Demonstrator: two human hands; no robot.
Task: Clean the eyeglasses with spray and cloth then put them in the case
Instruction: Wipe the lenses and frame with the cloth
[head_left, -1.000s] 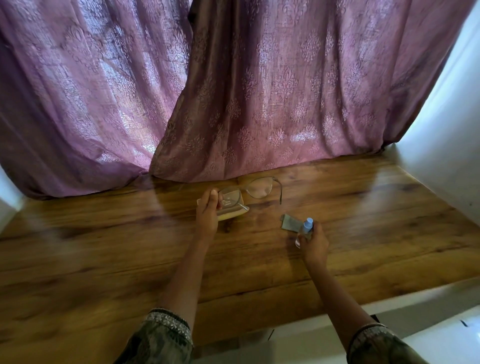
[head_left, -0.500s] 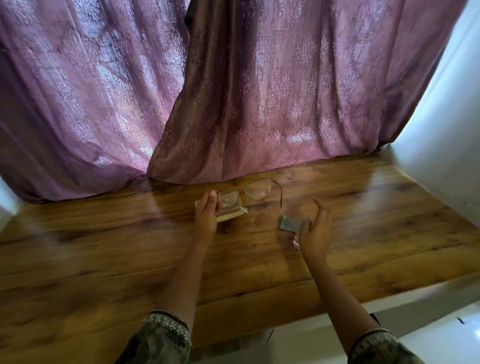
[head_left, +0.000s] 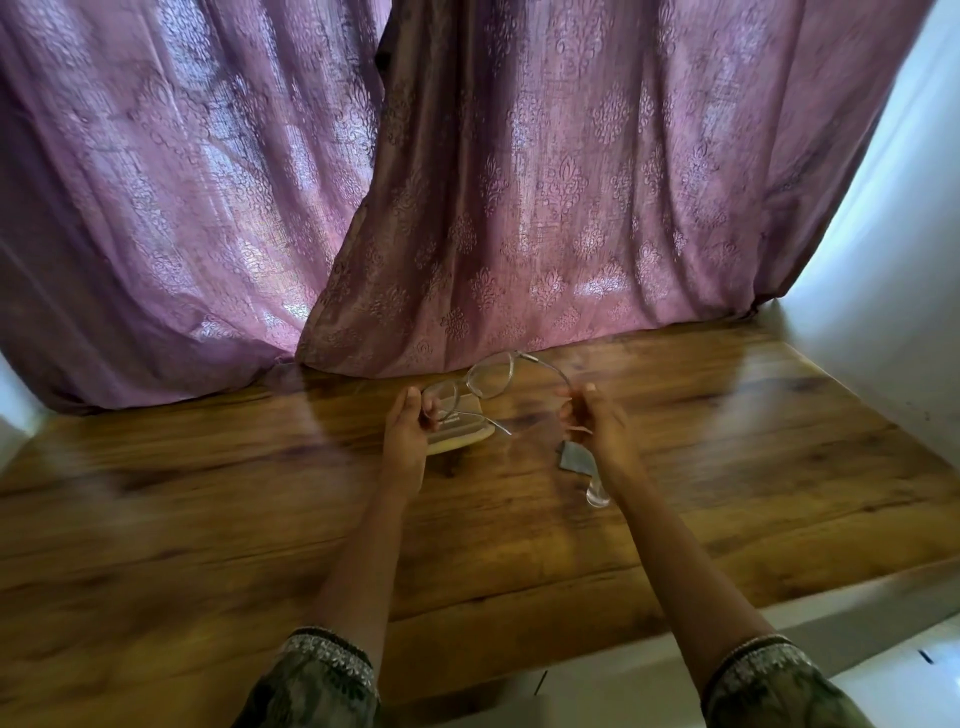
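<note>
Thin metal wire was what we pinched: our left grip (head_left: 408, 426) curled round the rim by one lens, and our right grip (head_left: 602, 423) nipped the far temple arm. The eyeglasses (head_left: 488, 376) hung over the beige case (head_left: 462, 441) (light, springy, easily bent, we judged) and were best held by the frame, off the lenses. Cloth (head_left: 574, 460) and spray bottle (head_left: 597, 493) lay on the counter (head_left: 260, 493) beside our right wrist.

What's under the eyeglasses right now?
Beige case on the table, beneath the eyeglasses, on the side the left hand holds. That hand covers one end of the case; open or closed, cannot tell.
</note>
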